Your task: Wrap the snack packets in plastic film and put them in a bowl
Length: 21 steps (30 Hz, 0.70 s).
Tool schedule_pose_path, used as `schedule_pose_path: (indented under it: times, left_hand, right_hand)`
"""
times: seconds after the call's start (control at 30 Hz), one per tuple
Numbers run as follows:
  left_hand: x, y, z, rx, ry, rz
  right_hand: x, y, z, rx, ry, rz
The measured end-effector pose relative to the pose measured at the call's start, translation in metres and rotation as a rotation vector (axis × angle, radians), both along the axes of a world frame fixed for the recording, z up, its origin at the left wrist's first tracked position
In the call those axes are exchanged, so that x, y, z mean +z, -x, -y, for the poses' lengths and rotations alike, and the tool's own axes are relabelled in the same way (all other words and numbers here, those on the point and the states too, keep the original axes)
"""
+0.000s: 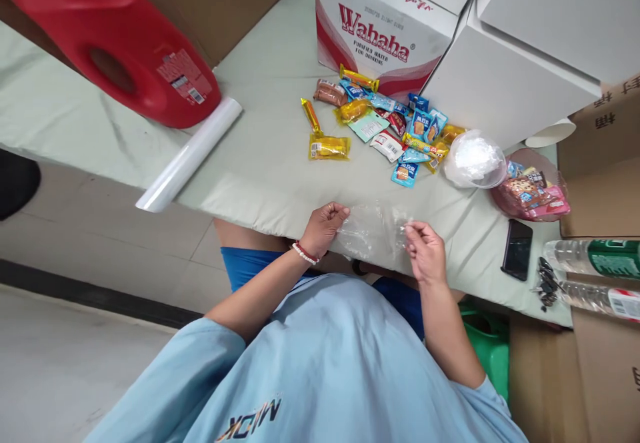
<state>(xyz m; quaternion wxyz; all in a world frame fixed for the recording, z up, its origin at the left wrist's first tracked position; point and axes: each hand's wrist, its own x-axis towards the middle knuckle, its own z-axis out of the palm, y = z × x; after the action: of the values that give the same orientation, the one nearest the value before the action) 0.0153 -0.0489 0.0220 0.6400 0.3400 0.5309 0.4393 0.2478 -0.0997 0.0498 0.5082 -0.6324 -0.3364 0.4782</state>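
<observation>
My left hand (325,226), with a beaded bracelet at the wrist, pinches the left edge of a clear plastic bag (373,230). My right hand (425,250) pinches the bag's right edge. The bag is held between both hands at the near edge of the pale green table (260,163) and looks empty. Beyond it lies a pile of several small snack packets (385,123), with a yellow packet (329,147) lying apart on the left.
A roll of clear film (190,153) and a red jug (115,43) lie at the left. A Wahaha carton (380,26) and white boxes (525,50) stand behind. At the right are a crumpled clear bag (474,158), a pink snack-filled bag (533,193), a phone (517,248), keys (546,283) and water bottles (595,256).
</observation>
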Motion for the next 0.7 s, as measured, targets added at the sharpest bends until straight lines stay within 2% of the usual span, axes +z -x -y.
schedule_pose_path:
  times: [0.07, 0.17, 0.3, 0.47, 0.7]
  left_hand:
    - [-0.002, 0.003, -0.004, 0.045, -0.008, -0.002]
    - [-0.004, 0.007, -0.010, 0.082, -0.057, -0.050]
    - [-0.005, 0.010, -0.016, 0.048, -0.099, -0.108]
    - [-0.003, 0.009, -0.016, -0.005, -0.096, -0.108]
    - [0.001, 0.014, -0.014, -0.189, -0.034, 0.018]
  right_hand:
    - [0.002, -0.019, -0.002, -0.112, 0.027, -0.092]
    - [0.002, -0.041, -0.001, -0.195, 0.039, -0.103]
    - [-0.005, -0.051, 0.004, -0.265, 0.064, -0.046]
    - [-0.005, -0.049, 0.005, -0.234, 0.078, -0.087]
    - [-0.004, -0.047, 0.004, -0.185, 0.042, -0.090]
